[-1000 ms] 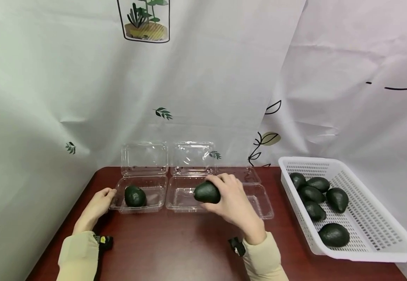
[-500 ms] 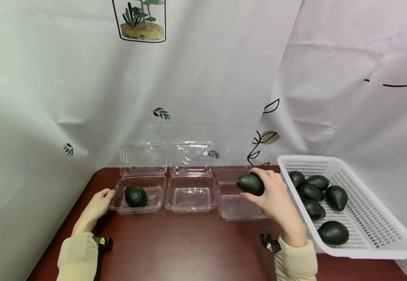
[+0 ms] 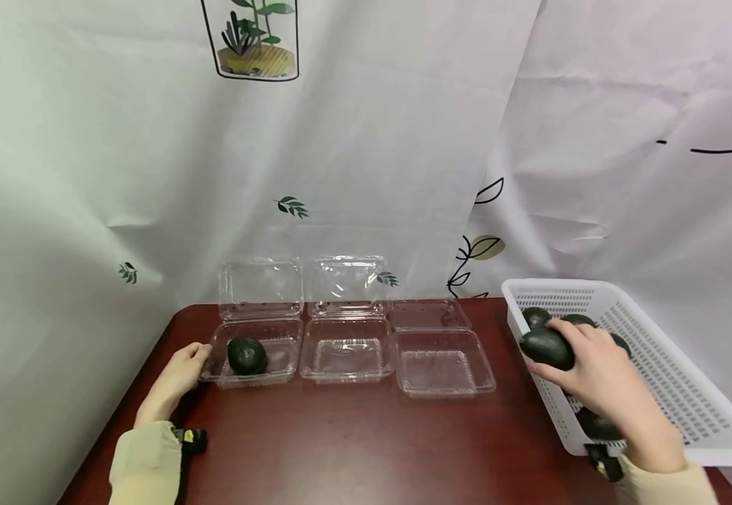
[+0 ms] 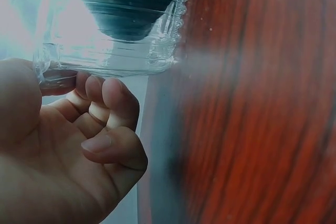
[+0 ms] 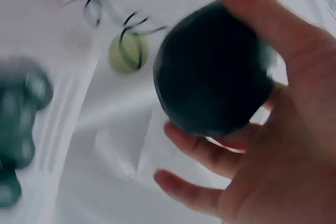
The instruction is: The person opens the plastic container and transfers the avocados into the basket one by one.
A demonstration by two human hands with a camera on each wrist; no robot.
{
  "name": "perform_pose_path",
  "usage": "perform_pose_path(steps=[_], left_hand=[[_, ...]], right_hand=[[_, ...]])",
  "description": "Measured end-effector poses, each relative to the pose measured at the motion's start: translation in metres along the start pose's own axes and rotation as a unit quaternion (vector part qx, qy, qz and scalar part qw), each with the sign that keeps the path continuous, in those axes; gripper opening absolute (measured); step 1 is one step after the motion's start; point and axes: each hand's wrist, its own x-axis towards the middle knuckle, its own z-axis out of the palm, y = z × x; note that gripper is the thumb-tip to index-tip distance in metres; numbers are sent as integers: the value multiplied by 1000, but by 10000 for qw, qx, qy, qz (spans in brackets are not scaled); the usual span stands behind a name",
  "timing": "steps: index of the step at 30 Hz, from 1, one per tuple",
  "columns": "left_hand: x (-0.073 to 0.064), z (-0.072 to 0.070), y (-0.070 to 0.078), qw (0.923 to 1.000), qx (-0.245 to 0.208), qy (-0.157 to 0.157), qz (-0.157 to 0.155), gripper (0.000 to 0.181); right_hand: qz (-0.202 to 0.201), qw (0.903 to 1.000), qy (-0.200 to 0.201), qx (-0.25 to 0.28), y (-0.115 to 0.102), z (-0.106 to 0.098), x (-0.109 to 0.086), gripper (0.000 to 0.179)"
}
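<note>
My right hand (image 3: pixel 599 375) holds a dark green avocado (image 3: pixel 547 348) above the left side of the white basket (image 3: pixel 713 410). In the right wrist view the thumb and fingers wrap that avocado (image 5: pixel 210 72). Over at the left, my left hand (image 3: pixel 180 372) pinches the near left corner of a clear plastic clamshell container (image 3: pixel 280 351), with thumb and forefinger at its rim in the left wrist view. One avocado (image 3: pixel 246 355) lies inside this container. More avocados sit in the basket, several of them partly hidden behind my right hand.
Two more clear clamshell containers, the middle one (image 3: pixel 347 372) and the right one (image 3: pixel 446 387), stand with lids raised or laid back. Behind the red-brown table (image 3: pixel 340 449) hangs a white printed sheet (image 3: pixel 391 140).
My right hand has carried the avocado rightward, from over the middle container, past the right container, to above the basket. The left hand stays at the left container's corner.
</note>
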Motion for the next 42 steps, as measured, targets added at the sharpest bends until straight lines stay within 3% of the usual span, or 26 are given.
perform_pose_path(steps=[4, 8, 13, 21, 29, 35, 42], left_hand=[[-1, 0, -1, 10000, 10, 7, -3, 40], [-1, -4, -1, 10000, 44, 79, 32, 40], [0, -6, -1, 10000, 26, 76, 33, 39], [3, -1, -1, 9999, -3, 97, 28, 38], [3, 2, -1, 10000, -48, 44, 15, 38], [2, 1, 0, 10000, -7, 45, 17, 38], [2, 2, 0, 10000, -54, 43, 3, 40]], right_hand=[[-235, 9981, -412, -388, 22, -12, -6, 76], [-478, 9935, -935, -450, 42, -16, 2, 76], [-609, 9858, -1517, -385, 65, -10, 12, 76], [-1064, 9669, -2204, -717, 88, 9, 11, 74], [-1010, 9628, -2368, -815, 109, 22, 5, 73], [-888, 9495, -2822, -1048, 118, 26, -5, 88], [-897, 9470, -2893, -1067, 125, 29, -8, 90]])
